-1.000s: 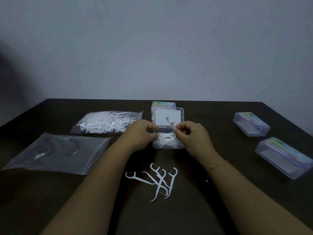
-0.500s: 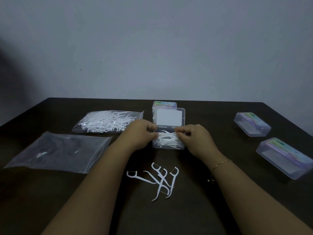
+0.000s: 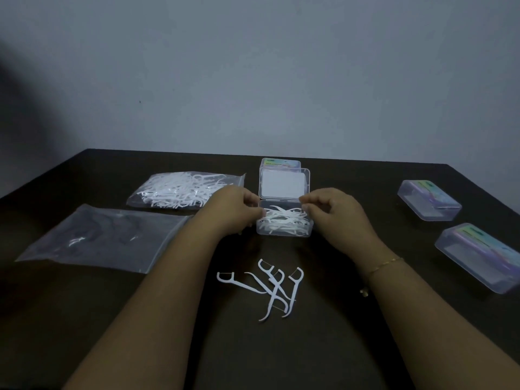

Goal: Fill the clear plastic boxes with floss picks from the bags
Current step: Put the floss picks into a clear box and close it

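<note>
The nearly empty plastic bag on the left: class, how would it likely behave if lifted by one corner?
The nearly empty plastic bag lies flat and wrinkled on the table, so it would probably droop limply. It looks thin and holds few picks, so likely very light. Its glossy film may feel slippery.

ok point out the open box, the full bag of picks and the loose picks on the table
open box [image 3: 284,230]: head view, front wall
full bag [image 3: 180,191]: head view, middle of the picks inside
loose picks [image 3: 274,288]: head view, crossed handles

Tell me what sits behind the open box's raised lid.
Another clear box with a colourful label stands behind the raised lid of the open box. Only its top edge shows; the lid covers its contents.
</note>
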